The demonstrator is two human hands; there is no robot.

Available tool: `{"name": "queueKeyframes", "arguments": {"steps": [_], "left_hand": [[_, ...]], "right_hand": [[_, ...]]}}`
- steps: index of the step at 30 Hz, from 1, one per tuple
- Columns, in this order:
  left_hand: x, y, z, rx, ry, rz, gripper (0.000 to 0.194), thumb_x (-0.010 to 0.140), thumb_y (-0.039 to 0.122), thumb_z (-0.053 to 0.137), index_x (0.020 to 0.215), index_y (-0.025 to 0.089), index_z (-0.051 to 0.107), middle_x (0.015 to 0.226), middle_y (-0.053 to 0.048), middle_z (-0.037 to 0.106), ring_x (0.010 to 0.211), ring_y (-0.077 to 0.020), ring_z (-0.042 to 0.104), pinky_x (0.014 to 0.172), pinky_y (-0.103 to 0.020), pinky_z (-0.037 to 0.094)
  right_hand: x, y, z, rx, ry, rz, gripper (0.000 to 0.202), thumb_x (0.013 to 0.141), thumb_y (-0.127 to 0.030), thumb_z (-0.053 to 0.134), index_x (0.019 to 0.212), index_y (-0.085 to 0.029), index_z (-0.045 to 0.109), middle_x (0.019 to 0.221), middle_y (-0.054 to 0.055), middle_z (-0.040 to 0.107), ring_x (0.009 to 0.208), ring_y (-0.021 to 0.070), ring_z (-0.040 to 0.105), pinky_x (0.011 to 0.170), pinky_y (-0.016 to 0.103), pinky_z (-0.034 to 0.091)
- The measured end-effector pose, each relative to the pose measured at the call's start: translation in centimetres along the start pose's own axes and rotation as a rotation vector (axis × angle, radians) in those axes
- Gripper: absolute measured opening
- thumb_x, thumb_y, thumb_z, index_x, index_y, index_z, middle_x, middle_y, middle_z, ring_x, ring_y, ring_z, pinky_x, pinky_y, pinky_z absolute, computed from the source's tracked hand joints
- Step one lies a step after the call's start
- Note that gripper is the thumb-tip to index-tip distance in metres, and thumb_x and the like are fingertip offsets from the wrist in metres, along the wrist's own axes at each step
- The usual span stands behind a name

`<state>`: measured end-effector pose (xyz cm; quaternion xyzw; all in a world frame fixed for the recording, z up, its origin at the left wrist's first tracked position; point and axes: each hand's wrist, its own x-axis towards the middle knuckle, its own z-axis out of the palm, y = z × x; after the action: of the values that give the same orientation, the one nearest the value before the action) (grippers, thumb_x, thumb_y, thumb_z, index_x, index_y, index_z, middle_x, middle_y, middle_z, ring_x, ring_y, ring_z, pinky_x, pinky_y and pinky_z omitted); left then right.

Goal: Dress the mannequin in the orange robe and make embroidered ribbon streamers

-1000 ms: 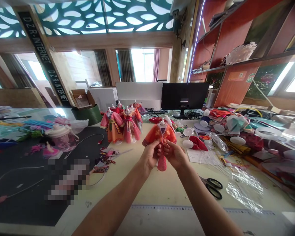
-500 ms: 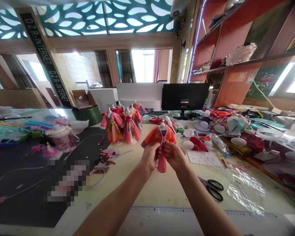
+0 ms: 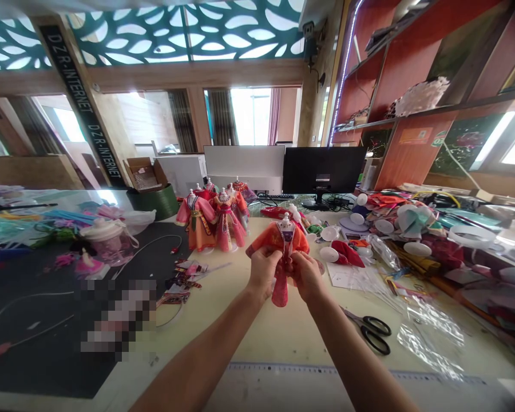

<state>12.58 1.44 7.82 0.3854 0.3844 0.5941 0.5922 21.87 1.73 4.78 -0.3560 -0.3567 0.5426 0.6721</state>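
A miniature orange-red robe (image 3: 266, 237) with wide sleeves and a patterned collar sits on a small white stand, whose knob (image 3: 285, 218) shows at the neck. My left hand (image 3: 266, 267) pinches the front of the robe from the left, fingers curled. From the right, my right hand (image 3: 304, 271) grips the same front close beside it, its fingertips nearly meeting the left ones. Below the hands hangs a pink-red skirt panel (image 3: 280, 293). The fingers hide the robe's middle, and what exactly lies between them is too small to make out.
Several dressed miniature stands (image 3: 196, 220) are grouped at the back left. Black-handled scissors (image 3: 374, 332) lie right of my forearm. Clear plastic wrap (image 3: 431, 340) and heaped fabric pieces are farther right. A ruler (image 3: 283, 368) runs along the front; two monitors (image 3: 324, 170) stand behind.
Both hands stay on the robe's front with slight finger movement. The skirt panel has swung a little left and lower. The scissors look unmoved.
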Motion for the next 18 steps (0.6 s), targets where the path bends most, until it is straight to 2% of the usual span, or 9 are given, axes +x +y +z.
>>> {"name": "queueKeyframes", "arguments": {"steps": [5, 11, 15, 18], "left_hand": [[0.3, -0.2, -0.1, 0.083, 0.019, 0.062, 0.010, 0.065, 0.011, 0.059, 0.061, 0.015, 0.051, 0.045, 0.006, 0.048, 0.037, -0.0058, 0.042, 0.038, -0.018, 0.030], [-0.4, -0.3, -1.7, 0.231, -0.036, 0.116, 0.024, 0.073, 0.033, 0.062, 0.060, 0.016, 0.051, 0.046, 0.005, 0.047, 0.038, -0.0063, 0.039, 0.038, -0.018, 0.029], [-0.4, 0.9, -3.2, 0.339, -0.047, 0.259, 0.023, 0.073, 0.033, 0.064, 0.062, 0.015, 0.056, 0.048, 0.004, 0.047, 0.042, -0.0066, 0.040, 0.042, -0.018, 0.032], [1.0, 2.2, -4.2, 0.397, 0.029, 0.426, 0.013, 0.075, 0.030, 0.062, 0.077, 0.017, 0.063, 0.067, 0.001, 0.058, 0.060, -0.0088, 0.050, 0.057, -0.018, 0.040]], "right_hand": [[-0.2, -0.4, 0.1, -0.046, 0.043, 0.007, 0.015, 0.060, -0.025, 0.063, 0.056, -0.019, 0.049, 0.046, -0.005, 0.048, 0.041, 0.0072, 0.040, 0.041, 0.022, 0.034], [-1.5, -1.5, -0.8, -0.234, 0.023, -0.071, 0.016, 0.067, -0.032, 0.065, 0.065, -0.018, 0.056, 0.049, -0.003, 0.053, 0.042, 0.0088, 0.043, 0.041, 0.022, 0.032], [-1.5, -2.6, -2.3, -0.376, 0.076, -0.246, 0.017, 0.069, -0.033, 0.067, 0.066, -0.018, 0.059, 0.054, -0.003, 0.055, 0.048, 0.0098, 0.044, 0.046, 0.024, 0.034], [0.0, -3.8, -3.3, -0.439, 0.152, -0.407, 0.012, 0.071, -0.032, 0.065, 0.071, -0.020, 0.062, 0.065, -0.002, 0.060, 0.063, 0.0123, 0.051, 0.061, 0.025, 0.040]]}}
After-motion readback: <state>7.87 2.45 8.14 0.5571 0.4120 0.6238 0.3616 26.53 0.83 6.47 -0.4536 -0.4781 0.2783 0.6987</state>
